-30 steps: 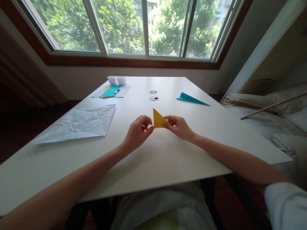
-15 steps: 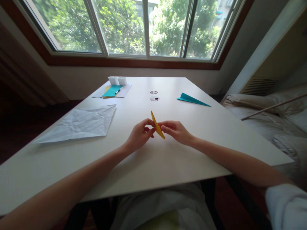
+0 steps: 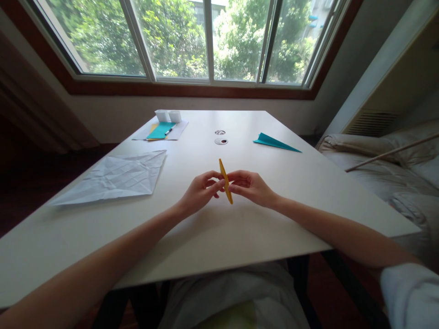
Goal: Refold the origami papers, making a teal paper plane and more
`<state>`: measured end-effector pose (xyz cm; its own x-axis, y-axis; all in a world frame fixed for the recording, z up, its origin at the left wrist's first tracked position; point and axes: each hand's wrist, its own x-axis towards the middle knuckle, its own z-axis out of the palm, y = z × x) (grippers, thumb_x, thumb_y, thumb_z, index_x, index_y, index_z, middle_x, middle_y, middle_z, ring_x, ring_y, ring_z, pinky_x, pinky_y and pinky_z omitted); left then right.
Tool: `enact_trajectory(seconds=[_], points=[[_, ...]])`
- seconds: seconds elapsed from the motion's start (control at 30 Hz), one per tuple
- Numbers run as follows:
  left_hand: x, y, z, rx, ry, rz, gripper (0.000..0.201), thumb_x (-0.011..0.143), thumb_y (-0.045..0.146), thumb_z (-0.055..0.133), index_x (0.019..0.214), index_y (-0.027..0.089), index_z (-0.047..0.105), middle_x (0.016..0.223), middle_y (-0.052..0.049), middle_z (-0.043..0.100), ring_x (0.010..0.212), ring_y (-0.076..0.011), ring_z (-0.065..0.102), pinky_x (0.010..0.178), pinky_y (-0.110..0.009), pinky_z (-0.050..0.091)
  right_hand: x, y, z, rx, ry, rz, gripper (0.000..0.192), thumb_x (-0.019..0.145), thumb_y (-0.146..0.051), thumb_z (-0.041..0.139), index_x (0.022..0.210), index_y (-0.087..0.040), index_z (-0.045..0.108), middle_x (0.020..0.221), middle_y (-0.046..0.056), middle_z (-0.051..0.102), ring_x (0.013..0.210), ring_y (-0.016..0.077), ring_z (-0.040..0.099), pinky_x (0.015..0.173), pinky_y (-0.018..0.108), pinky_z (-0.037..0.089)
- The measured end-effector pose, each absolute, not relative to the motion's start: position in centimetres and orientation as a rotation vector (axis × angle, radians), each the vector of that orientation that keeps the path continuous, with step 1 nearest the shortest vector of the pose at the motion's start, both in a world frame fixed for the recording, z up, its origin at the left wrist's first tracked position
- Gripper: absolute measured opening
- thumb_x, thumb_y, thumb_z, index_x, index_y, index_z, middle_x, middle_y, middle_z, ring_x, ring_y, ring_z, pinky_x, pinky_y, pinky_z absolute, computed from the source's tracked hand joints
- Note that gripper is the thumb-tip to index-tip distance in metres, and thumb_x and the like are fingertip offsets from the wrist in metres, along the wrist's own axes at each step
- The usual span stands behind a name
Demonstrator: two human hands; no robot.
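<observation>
Here, over the middle of the desk (image 3: 240, 237), the left hand (image 3: 199, 194) and right hand (image 3: 252, 187) pinch the folded yellow paper (image 3: 225, 180) edge-on between their fingers, seemingly mid-crease, needing firm pressing next.

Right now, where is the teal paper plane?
In the head view, the teal paper plane lies flat on the white table, far right, beyond the right hand and right of the two round holes.

We see a white table (image 3: 240, 228). On it lie a creased white sheet (image 3: 116, 177), a teal paper plane (image 3: 274, 142), teal paper (image 3: 159, 130) on white sheets, two small white boxes (image 3: 168, 115).
</observation>
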<state>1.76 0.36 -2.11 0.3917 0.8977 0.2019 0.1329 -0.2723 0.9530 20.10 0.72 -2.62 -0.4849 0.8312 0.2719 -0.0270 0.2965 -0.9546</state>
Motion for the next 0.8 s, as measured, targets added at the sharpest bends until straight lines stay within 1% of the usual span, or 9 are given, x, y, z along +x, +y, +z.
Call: enact_trajectory(seconds=[0.1, 0.27, 0.47, 0.57, 0.7, 0.8], points=[[1.79, 0.30, -1.92, 1.662, 0.910, 0.997, 0.028, 0.075, 0.038, 0.062, 0.085, 0.014, 0.056, 0.085, -0.004, 0.061, 0.073, -0.0158, 0.062, 0.058, -0.027, 0.052, 20.02, 0.70, -2.90, -0.737, -1.754, 1.260, 0.038, 0.070, -0.034, 0.068, 0.102, -0.016, 0.059, 0.099, 0.008, 0.065, 0.083, 0.0179, 0.065, 0.078, 0.037, 0.054], [1.88, 0.17, -2.02, 1.690, 0.941, 1.015, 0.028, 0.073, 0.038, 0.064, 0.084, 0.014, 0.053, 0.087, -0.003, 0.059, 0.072, -0.0157, 0.063, 0.058, -0.026, 0.052, 19.97, 0.51, -2.93, -0.727, -1.787, 1.250, 0.040, 0.072, -0.035, 0.066, 0.106, -0.018, 0.056, 0.104, 0.008, 0.063, 0.085, 0.0174, 0.064, 0.079, 0.037, 0.054], [1.66, 0.45, -2.49, 1.647, 0.882, 1.066, 0.030, 0.073, 0.032, 0.064, 0.091, 0.017, 0.045, 0.099, -0.004, 0.057, 0.074, -0.0146, 0.063, 0.061, -0.027, 0.052, 20.11, 0.52, -2.69, -0.756, -1.791, 1.239, 0.041, 0.075, -0.033, 0.064, 0.111, -0.019, 0.052, 0.104, 0.008, 0.062, 0.086, 0.0177, 0.064, 0.078, 0.037, 0.054], [1.52, 0.53, -2.43, 1.587, 0.836, 1.075, 0.030, 0.074, 0.029, 0.063, 0.093, 0.019, 0.042, 0.101, -0.004, 0.057, 0.077, -0.0151, 0.064, 0.062, -0.027, 0.052, 20.22, 0.78, -2.64, -0.772, -1.742, 1.253, 0.039, 0.076, -0.030, 0.061, 0.113, -0.020, 0.051, 0.105, 0.008, 0.062, 0.087, 0.0182, 0.064, 0.076, 0.037, 0.054], [1.45, 0.54, -2.07, 1.508, 0.801, 1.072, 0.027, 0.073, 0.027, 0.063, 0.094, 0.018, 0.048, 0.099, -0.004, 0.061, 0.082, -0.0171, 0.063, 0.066, -0.029, 0.052, 20.32, 1.19, -2.62, -0.772, -1.586, 1.332, 0.034, 0.074, -0.026, 0.062, 0.107, -0.021, 0.055, 0.099, 0.005, 0.065, 0.084, 0.0176, 0.064, 0.075, 0.036, 0.054], [1.45, 0.60, -1.85, 1.439, 0.825, 1.095, 0.024, 0.071, 0.025, 0.062, 0.092, 0.016, 0.058, 0.109, -0.006, 0.060, 0.090, -0.0201, 0.062, 0.075, -0.034, 0.052, 20.36, 1.39, -2.62, -0.755, -1.443, 1.434, 0.023, 0.072, -0.023, 0.063, 0.094, -0.019, 0.063, 0.095, 0.004, 0.066, 0.085, 0.0174, 0.063, 0.080, 0.038, 0.052]])
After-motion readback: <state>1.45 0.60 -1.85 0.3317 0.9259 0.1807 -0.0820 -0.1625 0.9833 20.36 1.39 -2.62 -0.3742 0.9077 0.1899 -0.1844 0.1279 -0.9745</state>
